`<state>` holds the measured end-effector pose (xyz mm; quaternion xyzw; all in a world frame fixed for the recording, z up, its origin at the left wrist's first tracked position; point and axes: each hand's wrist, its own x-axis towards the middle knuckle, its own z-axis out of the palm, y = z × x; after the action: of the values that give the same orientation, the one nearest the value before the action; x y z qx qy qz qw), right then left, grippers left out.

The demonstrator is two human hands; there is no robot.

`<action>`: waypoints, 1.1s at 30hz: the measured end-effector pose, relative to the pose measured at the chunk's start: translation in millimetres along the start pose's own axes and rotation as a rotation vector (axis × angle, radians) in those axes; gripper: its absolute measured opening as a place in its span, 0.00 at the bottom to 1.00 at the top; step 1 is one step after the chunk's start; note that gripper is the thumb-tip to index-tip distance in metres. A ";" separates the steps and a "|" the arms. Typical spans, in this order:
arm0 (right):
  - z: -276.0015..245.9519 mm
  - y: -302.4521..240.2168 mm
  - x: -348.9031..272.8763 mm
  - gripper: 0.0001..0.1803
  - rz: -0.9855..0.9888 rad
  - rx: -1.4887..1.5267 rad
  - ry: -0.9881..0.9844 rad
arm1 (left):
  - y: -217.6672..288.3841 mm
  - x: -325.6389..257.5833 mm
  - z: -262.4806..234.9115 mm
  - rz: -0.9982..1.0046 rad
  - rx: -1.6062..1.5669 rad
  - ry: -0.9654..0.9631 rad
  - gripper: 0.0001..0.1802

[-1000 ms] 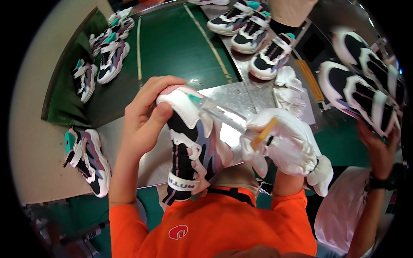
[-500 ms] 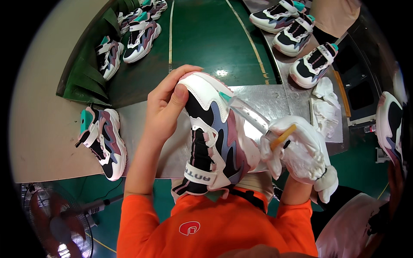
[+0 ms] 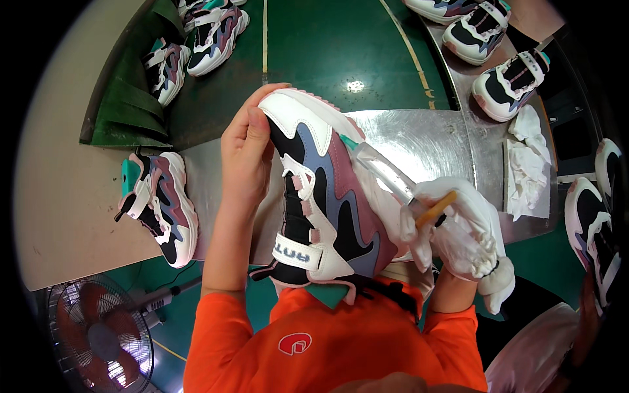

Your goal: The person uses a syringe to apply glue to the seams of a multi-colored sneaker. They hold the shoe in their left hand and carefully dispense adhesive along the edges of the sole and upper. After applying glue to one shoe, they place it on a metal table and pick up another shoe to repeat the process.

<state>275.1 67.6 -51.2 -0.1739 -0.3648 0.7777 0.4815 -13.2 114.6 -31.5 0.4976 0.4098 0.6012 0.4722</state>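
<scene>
My bare left hand (image 3: 246,147) is closed round the toe of a sneaker (image 3: 337,209) in white, black, mauve and blue-grey, its thumb on the toe cap. The shoe lies tilted across my lap side, heel toward me, sole edge to the right. My right hand (image 3: 452,229), in a white glove, grips a clear tube with a green tip (image 3: 380,170). That tip meets the shoe's side, where the upper joins the white sole. A yellow-brown stick (image 3: 436,209) juts out of the same hand. The gloved fingers are partly hidden.
Another sneaker (image 3: 159,206) stands at the left on the bench. More sneakers (image 3: 219,39) sit on the green belt (image 3: 327,52) beyond, others (image 3: 511,85) on the metal ledge at right. White gloves (image 3: 527,170) lie there too. A fan (image 3: 101,334) stands lower left; a person's sleeve (image 3: 537,354) shows lower right.
The tube's tip has slid along the seam from near the toe toward the midfoot. The shoe has turned a little, showing more of its side. The whole view has shifted slightly.
</scene>
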 end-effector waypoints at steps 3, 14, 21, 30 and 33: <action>-16.9 6.3 -9.6 0.27 0.039 -0.019 0.065 | -2.3 0.0 4.4 -0.017 0.011 0.028 0.28; -7.9 7.6 -11.5 0.31 -0.130 -0.068 -0.056 | -7.4 -0.5 4.6 -0.038 0.024 0.085 0.28; 8.1 -27.6 -8.4 0.31 0.018 -0.012 -0.135 | -8.7 -1.3 8.7 -0.037 -0.003 0.074 0.27; -43.4 -19.7 -63.0 0.29 -0.016 -0.271 -0.069 | 0.1 -2.8 16.6 -0.017 0.060 0.073 0.28; -31.1 -29.7 -69.9 0.30 0.048 -0.305 -0.012 | -0.6 -3.2 19.2 -0.023 0.064 0.082 0.27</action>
<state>346.2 26.8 -55.9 -0.2491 -0.4772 0.7255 0.4288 5.9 112.0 -29.4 0.4827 0.4537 0.6023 0.4455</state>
